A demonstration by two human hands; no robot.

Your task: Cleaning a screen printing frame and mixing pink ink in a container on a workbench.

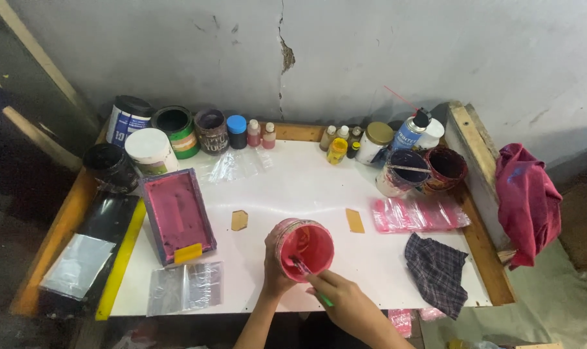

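A round tub of pink paint (304,249) stands on the white tabletop (306,187) near its front edge. My left hand (275,265) wraps around the tub's left side and steadies it. My right hand (345,298) pinches a thin green-handled stick (309,276) whose pink-coated tip dips into the paint at the tub's near side.
A pink-stained printing frame (176,214) lies to the left, with clear plastic bags (184,287) below it. Paint cans and small bottles (177,129) line the back wall. Pink plastic bags (416,214), a checked rag (439,271) and a red cloth (527,200) are at the right.
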